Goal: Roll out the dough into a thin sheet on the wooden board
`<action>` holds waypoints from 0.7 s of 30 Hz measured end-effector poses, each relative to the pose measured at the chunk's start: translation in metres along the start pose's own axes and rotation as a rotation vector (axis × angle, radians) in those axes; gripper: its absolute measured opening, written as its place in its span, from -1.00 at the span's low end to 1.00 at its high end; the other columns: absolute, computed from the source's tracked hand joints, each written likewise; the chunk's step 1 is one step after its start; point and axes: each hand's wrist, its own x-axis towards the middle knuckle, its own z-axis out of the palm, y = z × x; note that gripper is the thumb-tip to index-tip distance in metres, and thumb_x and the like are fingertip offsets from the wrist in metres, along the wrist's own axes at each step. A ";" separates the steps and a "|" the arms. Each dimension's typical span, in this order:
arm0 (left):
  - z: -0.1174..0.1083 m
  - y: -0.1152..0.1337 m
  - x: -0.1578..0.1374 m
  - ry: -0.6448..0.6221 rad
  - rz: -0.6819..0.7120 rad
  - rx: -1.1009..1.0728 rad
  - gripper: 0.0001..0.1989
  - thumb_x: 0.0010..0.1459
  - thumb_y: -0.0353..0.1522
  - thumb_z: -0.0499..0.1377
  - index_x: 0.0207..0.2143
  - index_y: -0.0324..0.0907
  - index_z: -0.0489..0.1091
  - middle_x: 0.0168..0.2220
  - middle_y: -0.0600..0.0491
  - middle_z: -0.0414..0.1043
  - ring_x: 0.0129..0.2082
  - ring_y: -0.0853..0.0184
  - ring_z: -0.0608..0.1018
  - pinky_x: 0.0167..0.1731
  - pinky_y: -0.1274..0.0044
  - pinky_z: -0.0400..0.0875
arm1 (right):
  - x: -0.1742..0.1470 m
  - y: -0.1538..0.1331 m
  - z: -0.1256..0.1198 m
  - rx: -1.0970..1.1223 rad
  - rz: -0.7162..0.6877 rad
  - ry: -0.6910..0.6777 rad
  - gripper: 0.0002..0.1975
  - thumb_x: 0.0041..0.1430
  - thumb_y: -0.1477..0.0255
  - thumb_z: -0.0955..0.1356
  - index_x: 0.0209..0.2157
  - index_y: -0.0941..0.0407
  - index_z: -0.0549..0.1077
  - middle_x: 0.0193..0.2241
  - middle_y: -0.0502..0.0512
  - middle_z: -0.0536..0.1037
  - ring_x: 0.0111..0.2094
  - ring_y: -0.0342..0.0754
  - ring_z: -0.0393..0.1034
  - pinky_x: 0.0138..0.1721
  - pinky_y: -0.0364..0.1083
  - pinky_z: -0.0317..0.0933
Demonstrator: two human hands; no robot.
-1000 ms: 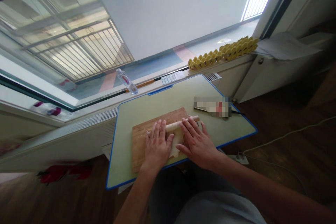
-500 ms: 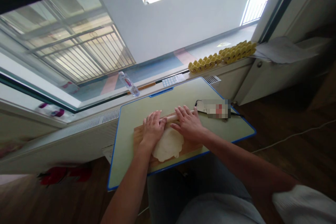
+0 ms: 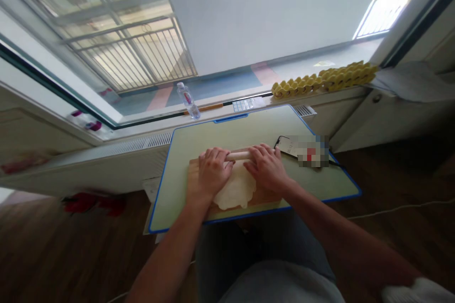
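Beyond the board (image 3: 192, 177), toward its left side, a bottle (image 3: 188, 102) stood on the sill (image 3: 209, 118), apart from the work. Over the board's left part, the left hand (image 3: 215, 168) lay upon the pin (image 3: 238, 155), its fingers bent across the top; whether they closed under it, I could not tell. Between the hands, the pin was above the far part of the board, and the dough (image 3: 236, 189) lay flat on the nearer part, perhaps so placed that the arms could push away from the body. The right hand (image 3: 266, 165) rested on the pin in a similar way, over the board's right part, with fingers bent and the underside of its grip hidden. The two hands were set apart, I suppose, to share the pressure evenly. To the right of the board, a phone (image 3: 286, 146) lay face up on the table (image 3: 199, 137), probably there to be seen without being in the way. The pin's long axis ran from left to right, roughly along the board's far edge, its right side pointing slightly farther from the person.
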 end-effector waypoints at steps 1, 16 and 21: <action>-0.004 0.003 -0.005 0.006 0.001 0.007 -0.77 0.29 -0.25 0.28 -0.02 -0.04 0.48 0.01 -0.01 0.56 0.08 0.12 0.49 0.17 0.26 0.27 | -0.001 -0.001 -0.001 0.006 -0.010 0.013 -0.56 0.44 0.16 0.27 0.22 0.06 0.42 0.24 0.25 0.48 0.33 0.24 0.18 0.36 0.38 -0.16; 0.004 0.012 -0.082 -0.034 -0.262 0.063 -0.35 0.44 -0.02 0.01 0.41 -0.18 0.21 0.41 -0.13 0.27 0.43 -0.01 0.24 0.38 -0.02 0.09 | 0.006 -0.032 0.015 -0.165 -0.124 -0.155 -0.38 0.53 0.08 0.07 0.43 0.08 0.22 0.45 0.15 0.20 0.49 0.21 -0.08 0.41 0.39 -0.21; 0.005 0.001 -0.065 -0.054 -0.297 0.091 -0.37 0.47 -0.03 -0.11 0.42 -0.15 0.23 0.44 -0.06 0.23 0.44 -0.01 0.22 0.39 -0.01 0.08 | 0.027 -0.039 0.023 -0.224 -0.093 -0.182 -0.34 0.53 0.04 0.02 0.46 0.05 0.14 0.47 0.16 0.17 0.48 0.23 -0.08 0.40 0.44 -0.22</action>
